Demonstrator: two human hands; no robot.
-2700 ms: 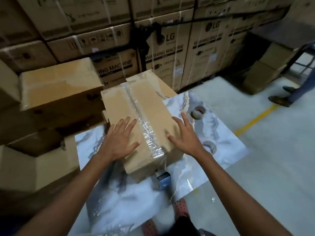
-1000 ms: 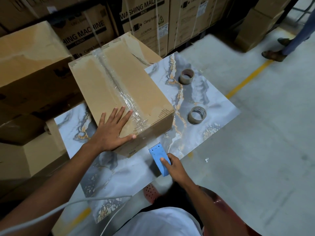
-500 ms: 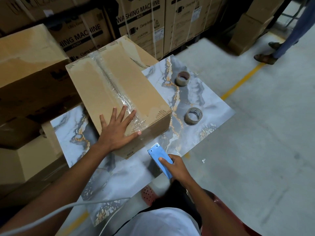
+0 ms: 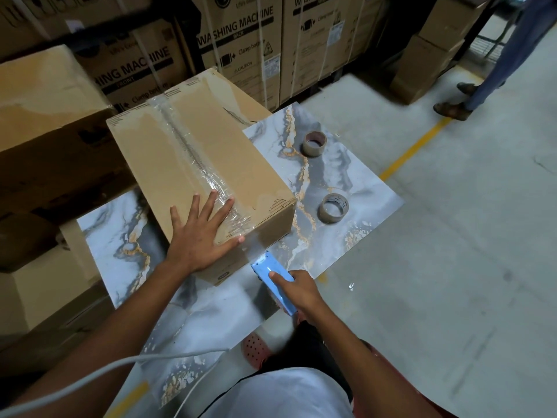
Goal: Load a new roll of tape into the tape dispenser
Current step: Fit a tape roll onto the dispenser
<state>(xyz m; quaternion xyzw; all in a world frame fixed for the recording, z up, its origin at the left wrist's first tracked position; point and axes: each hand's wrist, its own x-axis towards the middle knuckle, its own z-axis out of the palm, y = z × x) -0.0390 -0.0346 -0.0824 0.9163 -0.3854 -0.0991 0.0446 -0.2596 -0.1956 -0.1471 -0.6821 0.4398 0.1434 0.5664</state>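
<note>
My right hand (image 4: 298, 292) grips the blue tape dispenser (image 4: 271, 274) at the near edge of the marble-patterned table (image 4: 367, 188). Clear tape stretches from the dispenser's front up to the near corner of the taped cardboard box (image 4: 196, 164). My left hand (image 4: 200, 233) lies flat with spread fingers on that box's near end, over the tape seam. Two brown tape rolls stand on the table to the right of the box: the nearer tape roll (image 4: 333, 208) and the farther tape roll (image 4: 314, 143).
Washing machine cartons (image 4: 241, 46) are stacked behind the table. Large cardboard boxes (image 4: 45, 116) stand to the left. Another person's legs and shoes (image 4: 461, 101) are at the far right on the concrete floor, beside a yellow floor line (image 4: 413, 149). A white cable (image 4: 99, 372) crosses my left arm.
My right hand left the box top and took hold of the blue dispenser at the table's near edge, then lifted its front toward the box corner. My left hand stays flat on the box.
</note>
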